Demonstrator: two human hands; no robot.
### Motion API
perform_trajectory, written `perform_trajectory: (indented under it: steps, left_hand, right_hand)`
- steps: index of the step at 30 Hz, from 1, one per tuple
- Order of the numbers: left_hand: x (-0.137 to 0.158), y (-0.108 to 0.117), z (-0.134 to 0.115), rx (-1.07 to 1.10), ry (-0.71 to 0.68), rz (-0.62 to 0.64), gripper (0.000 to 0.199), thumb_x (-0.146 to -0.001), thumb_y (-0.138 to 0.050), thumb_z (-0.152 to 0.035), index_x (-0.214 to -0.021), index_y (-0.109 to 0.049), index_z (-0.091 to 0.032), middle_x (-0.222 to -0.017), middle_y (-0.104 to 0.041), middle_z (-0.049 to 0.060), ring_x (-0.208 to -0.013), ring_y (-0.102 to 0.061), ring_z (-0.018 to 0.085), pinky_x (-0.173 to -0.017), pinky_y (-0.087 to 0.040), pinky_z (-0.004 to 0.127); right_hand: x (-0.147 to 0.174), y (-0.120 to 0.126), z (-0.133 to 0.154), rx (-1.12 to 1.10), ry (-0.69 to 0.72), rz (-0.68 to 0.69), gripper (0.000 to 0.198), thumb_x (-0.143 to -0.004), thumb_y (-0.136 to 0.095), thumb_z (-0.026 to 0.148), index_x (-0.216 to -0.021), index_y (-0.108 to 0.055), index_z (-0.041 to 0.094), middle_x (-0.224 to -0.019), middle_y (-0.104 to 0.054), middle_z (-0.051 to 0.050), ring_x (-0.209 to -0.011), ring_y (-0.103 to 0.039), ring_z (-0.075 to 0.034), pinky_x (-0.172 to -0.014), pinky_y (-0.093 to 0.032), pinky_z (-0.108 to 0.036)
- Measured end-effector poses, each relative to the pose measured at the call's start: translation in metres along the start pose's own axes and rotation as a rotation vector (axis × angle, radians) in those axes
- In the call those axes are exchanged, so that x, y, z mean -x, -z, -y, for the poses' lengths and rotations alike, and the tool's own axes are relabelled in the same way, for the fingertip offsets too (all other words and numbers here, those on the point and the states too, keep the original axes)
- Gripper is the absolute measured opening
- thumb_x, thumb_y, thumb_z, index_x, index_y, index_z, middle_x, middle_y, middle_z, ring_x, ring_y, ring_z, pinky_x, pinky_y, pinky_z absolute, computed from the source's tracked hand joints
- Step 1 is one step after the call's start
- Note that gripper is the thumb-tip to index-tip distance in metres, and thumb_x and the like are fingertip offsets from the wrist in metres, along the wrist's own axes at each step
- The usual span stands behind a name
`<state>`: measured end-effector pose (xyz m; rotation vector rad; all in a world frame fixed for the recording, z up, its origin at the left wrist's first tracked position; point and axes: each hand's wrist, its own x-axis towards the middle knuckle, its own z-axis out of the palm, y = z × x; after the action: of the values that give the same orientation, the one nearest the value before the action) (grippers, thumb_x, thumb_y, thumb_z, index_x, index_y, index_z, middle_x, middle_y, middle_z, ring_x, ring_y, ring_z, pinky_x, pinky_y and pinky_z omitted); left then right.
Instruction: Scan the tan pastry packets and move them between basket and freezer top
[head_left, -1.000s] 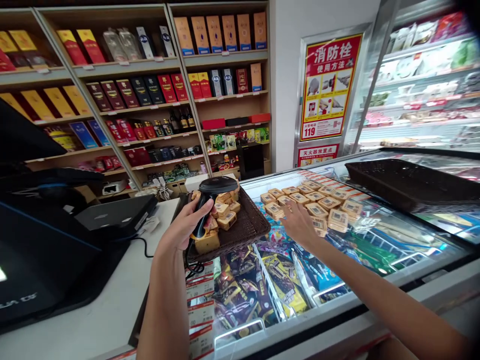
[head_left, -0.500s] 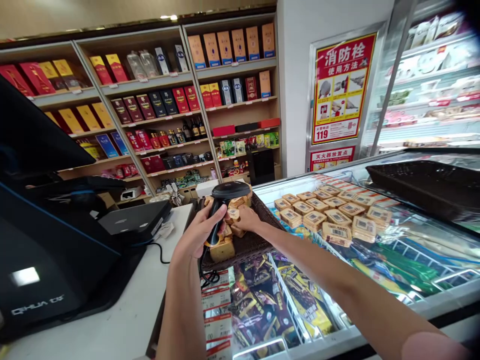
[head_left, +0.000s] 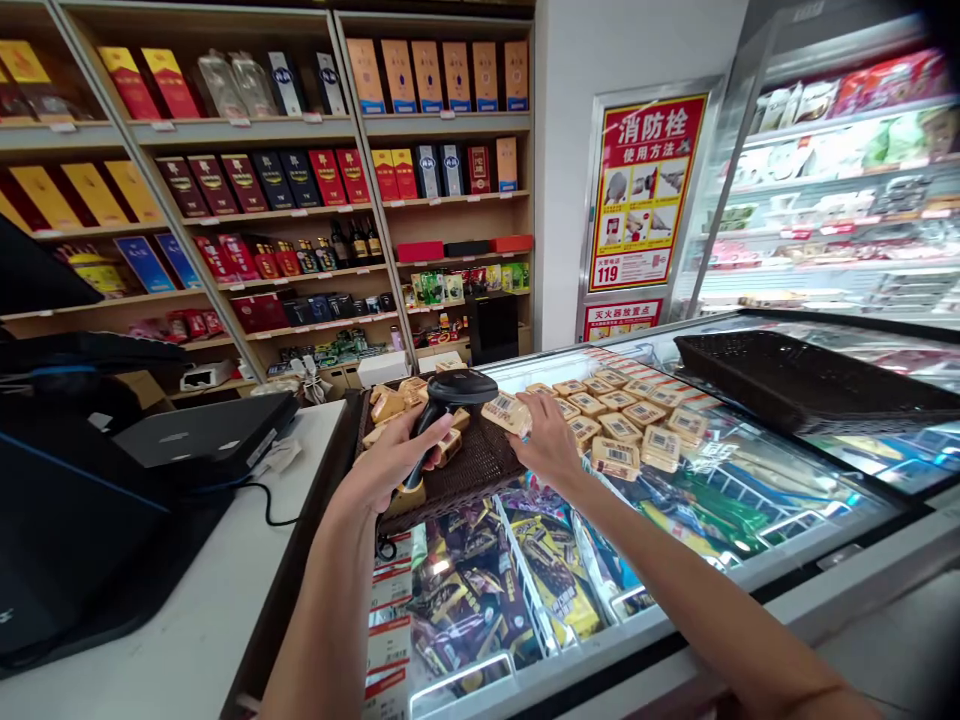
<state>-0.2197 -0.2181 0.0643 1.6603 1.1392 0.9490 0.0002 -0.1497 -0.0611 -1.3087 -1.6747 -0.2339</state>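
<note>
My left hand [head_left: 391,458] is wrapped round the handle of a black barcode scanner [head_left: 459,388], whose head points right. Between the fingers of my right hand [head_left: 550,440] is a small packaged bread [head_left: 507,411] with a printed label, held just right of the scanner head. Below both hands lies a brown woven basket [head_left: 480,465], with several more packaged breads [head_left: 391,403] on its left side. Rows of labelled bread packs [head_left: 619,427] rest on the freezer's glass top to the right of my right hand.
A chest freezer [head_left: 750,590] with ice cream packs stretches below and right. On its far side sits a dark tray [head_left: 810,385]. A white counter [head_left: 172,600] with a black checkout terminal [head_left: 67,520] is at left; stocked shelves [head_left: 442,120] stand behind.
My right hand has come out of the basket, moving right with a packaged bread now lifted beside the scanner. The view has shifted right; my left hand still grips the scanner.
</note>
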Motion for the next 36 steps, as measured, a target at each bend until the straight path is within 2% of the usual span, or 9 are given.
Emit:
perform_trajectory:
  steps: [5, 14, 21, 23, 25, 27, 29, 33, 36]
  left_hand:
    - [-0.003, -0.015, 0.001, -0.087, -0.022, 0.050, 0.038, -0.081, -0.068, -0.055, -0.078, -0.056, -0.020, -0.067, -0.054, -0.002, -0.056, -0.047, 0.011, -0.054, -0.034, 0.024]
    - [-0.005, -0.021, 0.005, -0.121, -0.041, 0.049, 0.038, -0.081, -0.067, -0.057, -0.080, -0.057, -0.020, -0.070, -0.056, -0.001, -0.059, -0.049, 0.012, -0.053, -0.034, 0.023]
    - [-0.002, -0.017, -0.004, -0.073, 0.004, 0.037, 0.038, -0.078, -0.071, -0.056, -0.077, -0.056, -0.021, -0.064, -0.053, -0.003, -0.056, -0.048, 0.012, -0.055, -0.034, 0.024]
    - [-0.002, -0.015, -0.005, -0.058, 0.001, 0.033, 0.038, -0.078, -0.071, -0.056, -0.078, -0.057, -0.020, -0.064, -0.053, -0.002, -0.056, -0.046, 0.011, -0.053, -0.032, 0.024]
    - [-0.001, -0.012, -0.005, -0.041, -0.013, 0.041, 0.038, -0.080, -0.069, -0.056, -0.079, -0.057, -0.020, -0.064, -0.053, -0.002, -0.055, -0.046, 0.011, -0.053, -0.032, 0.024]
    - [-0.001, -0.010, -0.004, -0.029, -0.033, 0.046, 0.037, -0.081, -0.069, -0.055, -0.078, -0.056, -0.020, -0.063, -0.052, -0.003, -0.055, -0.045, 0.011, -0.053, -0.032, 0.024]
    - [-0.001, -0.008, -0.004, -0.019, -0.046, 0.043, 0.037, -0.081, -0.069, -0.055, -0.077, -0.055, -0.020, -0.063, -0.052, -0.003, -0.056, -0.046, 0.011, -0.054, -0.032, 0.024]
    - [0.001, -0.002, -0.004, -0.015, -0.020, 0.006, 0.041, -0.078, -0.070, -0.058, -0.076, -0.055, -0.020, -0.063, -0.052, -0.003, -0.055, -0.046, 0.011, -0.053, -0.032, 0.024]
    - [0.001, 0.004, -0.002, 0.008, 0.008, -0.057, 0.045, -0.074, -0.073, -0.061, -0.078, -0.056, -0.019, -0.066, -0.053, -0.002, -0.056, -0.048, 0.011, -0.053, -0.034, 0.024]
  right_hand:
    - [0.008, 0.017, -0.008, 0.054, -0.057, -0.058, 0.054, -0.078, -0.063, 0.024, -0.131, -0.053, 0.018, -0.121, -0.060, -0.012, -0.118, -0.052, -0.030, -0.101, -0.045, -0.043]
    - [0.010, 0.024, -0.010, 0.096, -0.121, 0.000, 0.053, -0.082, -0.062, 0.031, -0.133, -0.052, 0.019, -0.122, -0.059, -0.013, -0.118, -0.051, -0.032, -0.102, -0.042, -0.044]
    - [0.010, 0.006, -0.025, 0.049, -0.110, 0.110, 0.057, -0.076, -0.066, 0.025, -0.131, -0.053, 0.017, -0.119, -0.059, -0.013, -0.118, -0.050, -0.032, -0.102, -0.044, -0.044]
    - [-0.002, 0.000, -0.042, 0.022, -0.193, 0.126, 0.058, -0.075, -0.068, 0.026, -0.130, -0.052, 0.017, -0.122, -0.058, -0.013, -0.115, -0.053, -0.030, -0.100, -0.046, -0.043]
    - [-0.020, -0.006, -0.064, 0.037, -0.345, 0.127, 0.056, -0.075, -0.070, 0.029, -0.127, -0.053, 0.015, -0.124, -0.058, -0.016, -0.113, -0.056, -0.029, -0.097, -0.047, -0.043]
    - [-0.039, -0.011, -0.087, 0.067, -0.481, 0.140, 0.052, -0.075, -0.072, 0.035, -0.120, -0.056, 0.011, -0.120, -0.059, -0.020, -0.111, -0.058, -0.032, -0.092, -0.048, -0.043]
    - [-0.053, -0.017, -0.106, 0.073, -0.547, 0.162, 0.047, -0.073, -0.074, 0.034, -0.110, -0.059, 0.011, -0.113, -0.062, -0.021, -0.106, -0.060, -0.033, -0.087, -0.048, -0.042]
    - [-0.060, -0.032, -0.121, 0.051, -0.564, 0.172, 0.037, -0.074, -0.074, 0.031, -0.102, -0.060, 0.011, -0.104, -0.062, -0.021, -0.102, -0.060, -0.035, -0.083, -0.047, -0.044]
    - [-0.053, -0.044, -0.112, 0.023, -0.528, 0.128, 0.033, -0.082, -0.062, 0.028, -0.111, -0.057, 0.011, -0.116, -0.056, -0.023, -0.112, -0.056, -0.037, -0.087, -0.046, -0.044]
